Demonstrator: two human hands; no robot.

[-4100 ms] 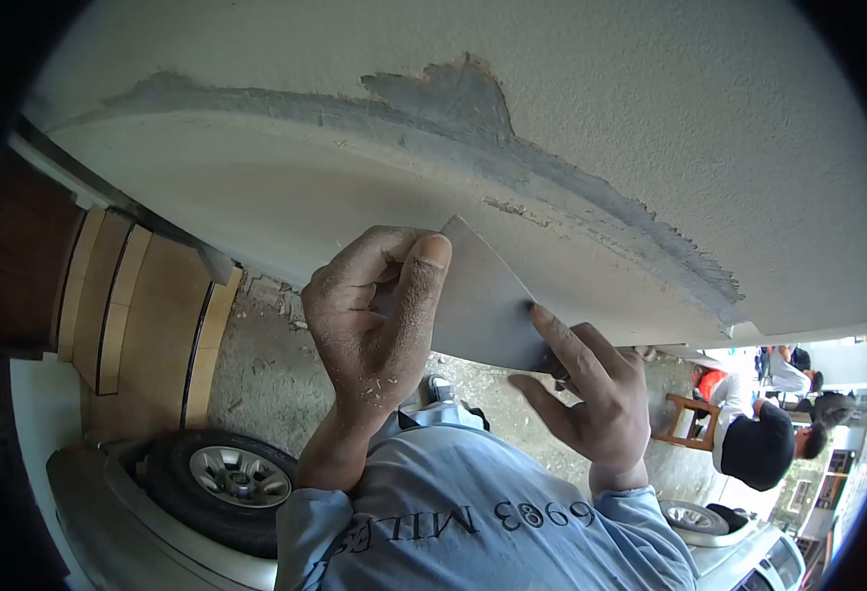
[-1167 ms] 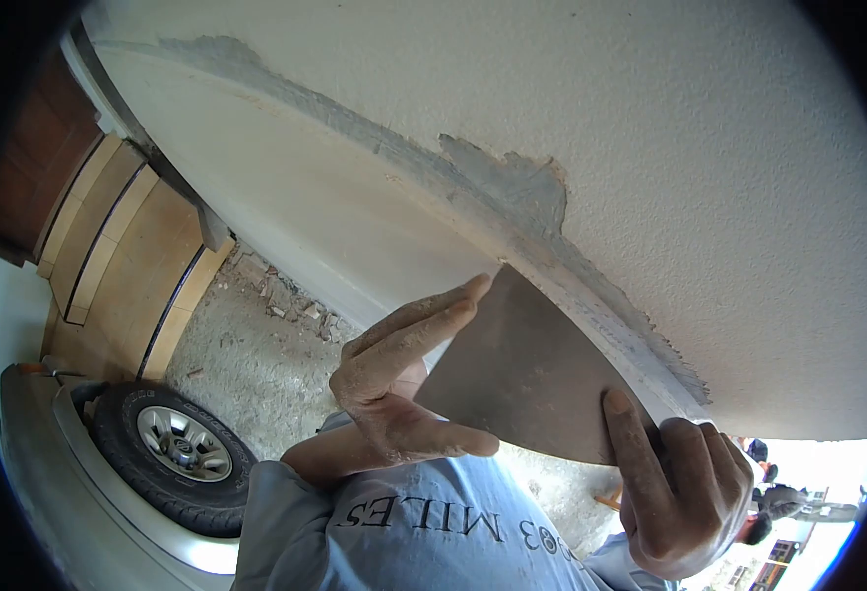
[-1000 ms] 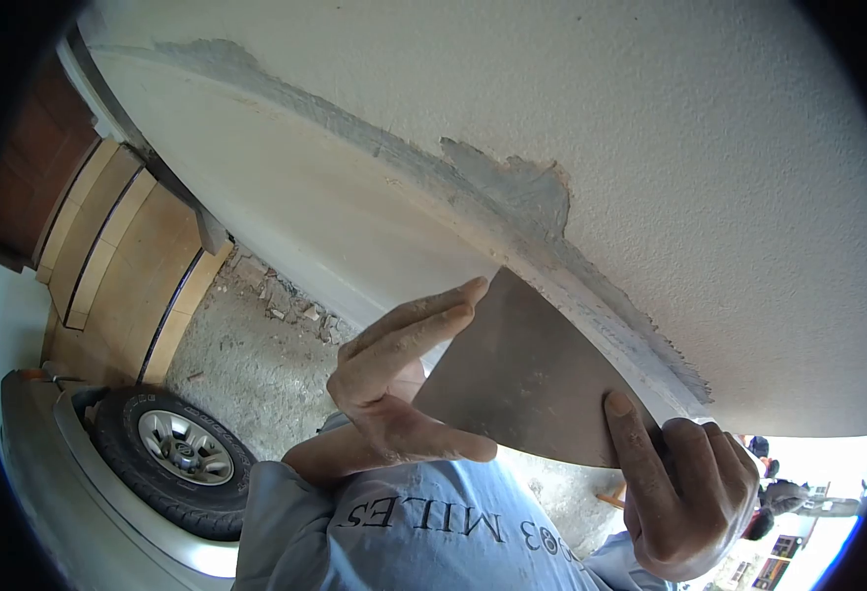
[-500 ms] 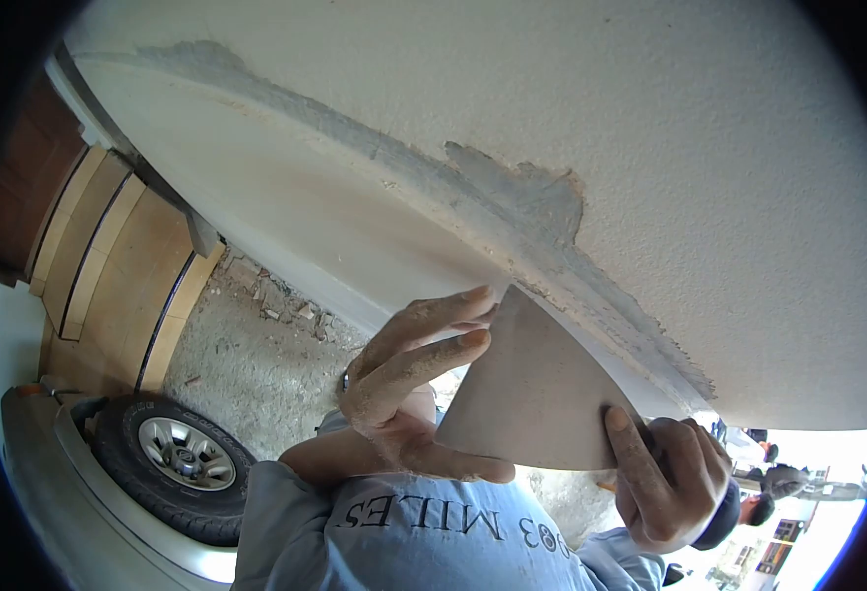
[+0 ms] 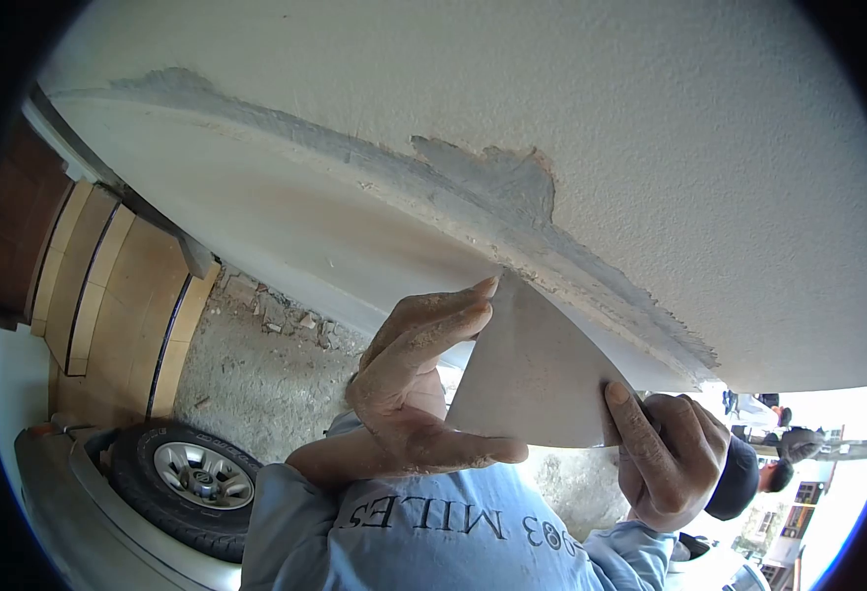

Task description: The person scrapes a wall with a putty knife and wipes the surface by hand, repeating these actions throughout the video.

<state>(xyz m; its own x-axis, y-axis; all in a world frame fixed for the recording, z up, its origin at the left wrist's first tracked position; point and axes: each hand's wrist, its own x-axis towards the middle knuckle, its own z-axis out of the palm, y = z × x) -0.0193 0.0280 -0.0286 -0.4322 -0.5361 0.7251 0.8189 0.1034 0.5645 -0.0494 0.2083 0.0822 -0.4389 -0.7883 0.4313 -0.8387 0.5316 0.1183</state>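
Observation:
My right hand (image 5: 674, 458) is closed round the handle end of a wide putty knife (image 5: 542, 369), its index finger stretched along the blade. The handle is mostly hidden in my fist. The broad metal blade faces left, one corner pointing up toward the wall edge. My left hand (image 5: 418, 384), dusted with pale powder, is cupped in a C shape around the blade's broad edge. Its fingertips are right at the upper corner, and its thumb lies along the lower edge. Beyond the blade runs a grey patched strip (image 5: 497, 187) on the white wall (image 5: 670, 177).
Tiled steps (image 5: 138, 295) and a brown door (image 5: 20, 217) are at the left. Rubble (image 5: 286, 315) lies on rough concrete ground (image 5: 256, 384) by the wall. A vehicle wheel (image 5: 192, 478) stands at lower left. A person in a dark cap (image 5: 734, 481) appears at lower right.
My left fingers have drawn closer together near the blade's upper corner, and the thumb has moved slightly right and up. The view has shifted a little; my right hand keeps its grip.

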